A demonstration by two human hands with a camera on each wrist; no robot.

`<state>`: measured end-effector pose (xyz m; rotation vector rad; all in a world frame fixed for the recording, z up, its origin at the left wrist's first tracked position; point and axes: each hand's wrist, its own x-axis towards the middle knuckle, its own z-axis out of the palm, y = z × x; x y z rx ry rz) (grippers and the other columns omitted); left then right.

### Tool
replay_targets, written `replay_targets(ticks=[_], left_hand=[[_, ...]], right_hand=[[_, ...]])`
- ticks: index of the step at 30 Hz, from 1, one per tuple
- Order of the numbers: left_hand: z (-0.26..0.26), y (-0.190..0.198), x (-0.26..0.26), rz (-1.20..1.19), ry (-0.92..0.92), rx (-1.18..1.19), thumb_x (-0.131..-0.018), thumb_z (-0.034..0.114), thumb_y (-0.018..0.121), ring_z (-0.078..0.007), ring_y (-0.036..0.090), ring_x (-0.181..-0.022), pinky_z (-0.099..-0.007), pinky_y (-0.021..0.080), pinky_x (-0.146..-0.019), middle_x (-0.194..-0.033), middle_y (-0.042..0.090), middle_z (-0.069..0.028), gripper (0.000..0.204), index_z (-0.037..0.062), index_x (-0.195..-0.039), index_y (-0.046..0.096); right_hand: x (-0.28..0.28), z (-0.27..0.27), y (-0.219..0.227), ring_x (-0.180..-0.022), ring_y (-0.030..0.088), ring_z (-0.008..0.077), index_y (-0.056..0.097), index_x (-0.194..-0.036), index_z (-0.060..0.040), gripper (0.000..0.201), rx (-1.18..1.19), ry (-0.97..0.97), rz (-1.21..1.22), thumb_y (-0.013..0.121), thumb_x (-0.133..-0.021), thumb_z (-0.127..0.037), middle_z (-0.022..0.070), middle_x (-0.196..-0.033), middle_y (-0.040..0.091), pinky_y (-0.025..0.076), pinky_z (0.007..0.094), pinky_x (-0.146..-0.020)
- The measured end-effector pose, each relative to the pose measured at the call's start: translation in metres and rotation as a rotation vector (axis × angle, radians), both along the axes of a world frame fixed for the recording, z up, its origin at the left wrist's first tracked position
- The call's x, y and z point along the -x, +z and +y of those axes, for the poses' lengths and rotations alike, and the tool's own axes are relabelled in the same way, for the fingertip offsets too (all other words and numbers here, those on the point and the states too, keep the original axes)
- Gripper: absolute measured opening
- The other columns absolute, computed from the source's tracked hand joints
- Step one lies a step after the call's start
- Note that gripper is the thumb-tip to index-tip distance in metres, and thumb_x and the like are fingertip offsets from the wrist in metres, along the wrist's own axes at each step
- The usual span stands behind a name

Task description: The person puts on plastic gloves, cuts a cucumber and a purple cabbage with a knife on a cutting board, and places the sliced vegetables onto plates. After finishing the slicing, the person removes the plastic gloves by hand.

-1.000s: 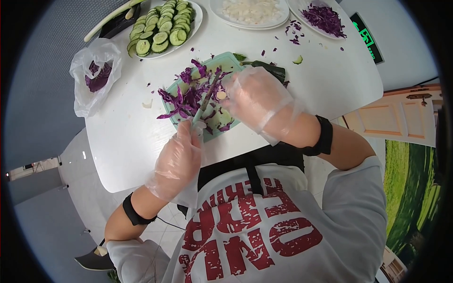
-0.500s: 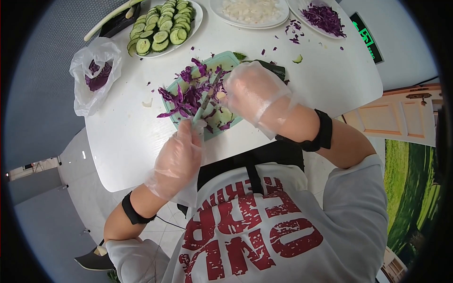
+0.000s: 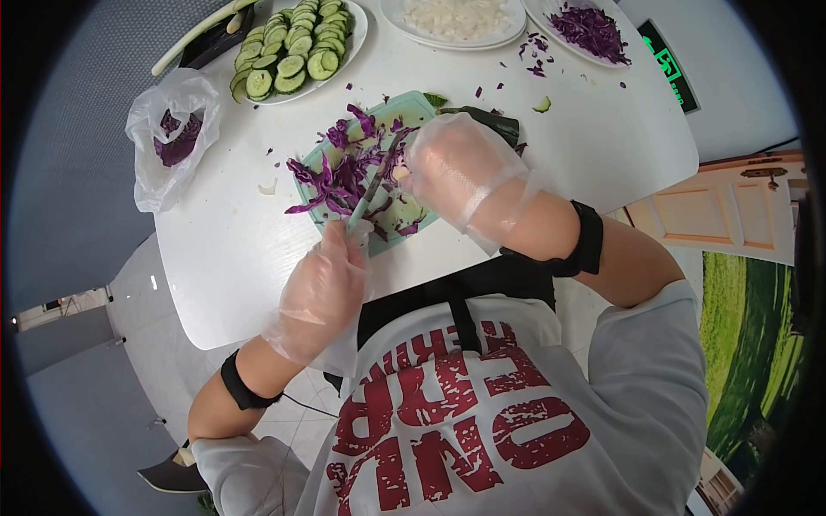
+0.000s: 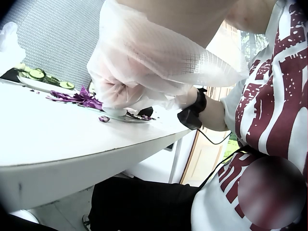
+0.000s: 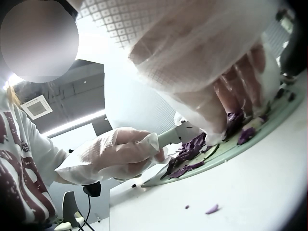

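Note:
In the head view, a light green cutting board [image 3: 415, 105] lies on the white table, strewn with cut purple cabbage [image 3: 337, 182]. My left hand [image 3: 322, 288], in a clear plastic glove, grips the pale green handle of a knife [image 5: 169, 137] at the board's near edge. The blade slants away across the board, beside the fingers of my right hand [image 3: 469, 172]. That hand is gloved too; in the right wrist view its bent fingers hold down a piece of purple cabbage [image 5: 234, 121] against the board. The palm hides part of that piece from above.
A plate of cucumber slices [image 3: 297, 64], a plate of white chopped pieces [image 3: 456, 19] and a plate of shredded purple cabbage [image 3: 589, 36] stand at the back. A plastic bag [image 3: 146, 185] with cabbage sits left. A dark green cucumber [image 3: 499, 126] lies behind the right hand.
My right hand has shifted slightly toward the left and away from me over the board. The left hand and the knife stay almost where they were.

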<state>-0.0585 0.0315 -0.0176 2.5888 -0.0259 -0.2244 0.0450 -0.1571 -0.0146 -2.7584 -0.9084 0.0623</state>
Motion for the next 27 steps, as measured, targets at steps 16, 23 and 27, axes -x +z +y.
replay_targets(ticks=[16, 23, 27], left_hand=[[-0.006, 0.002, -0.004, 0.034, -0.025, -0.114, -0.097, 0.012, 0.050, -0.0502, 0.057, -0.067, -0.0556, 0.042, -0.056, -0.066, 0.057, -0.0315, 0.016, -0.0031, -0.098, 0.045], [-0.001, -0.004, -0.008, -0.039, -0.116, -0.135, -0.095, 0.016, 0.052, -0.0444, 0.060, -0.058, -0.0510, 0.047, -0.050, -0.062, 0.059, -0.0264, 0.022, -0.0050, -0.097, 0.044], [-0.004, 0.001, -0.007, -0.010, -0.099, -0.158, -0.096, 0.015, 0.051, -0.0433, 0.060, -0.057, -0.0503, 0.048, -0.051, -0.062, 0.059, -0.0267, 0.022, -0.0055, -0.094, 0.045]], right_hand=[[0.000, 0.006, 0.010, -0.084, 0.069, 0.0331, 0.070, -0.085, -0.0022, 0.011, 0.026, -0.033, 0.080, 0.066, -0.080, -0.011, 0.0169, -0.085, 0.069, 0.056, 0.0408, -0.074], [-0.001, 0.008, 0.009, -0.084, 0.070, 0.0331, 0.070, -0.085, -0.0017, 0.010, 0.038, -0.032, 0.088, 0.066, -0.079, -0.009, 0.0175, -0.087, 0.069, 0.056, 0.0399, -0.074], [0.000, 0.008, 0.008, -0.085, 0.070, 0.0332, 0.070, -0.085, -0.0019, 0.010, 0.038, -0.030, 0.075, 0.066, -0.079, -0.009, 0.0176, -0.087, 0.069, 0.056, 0.0398, -0.075]])
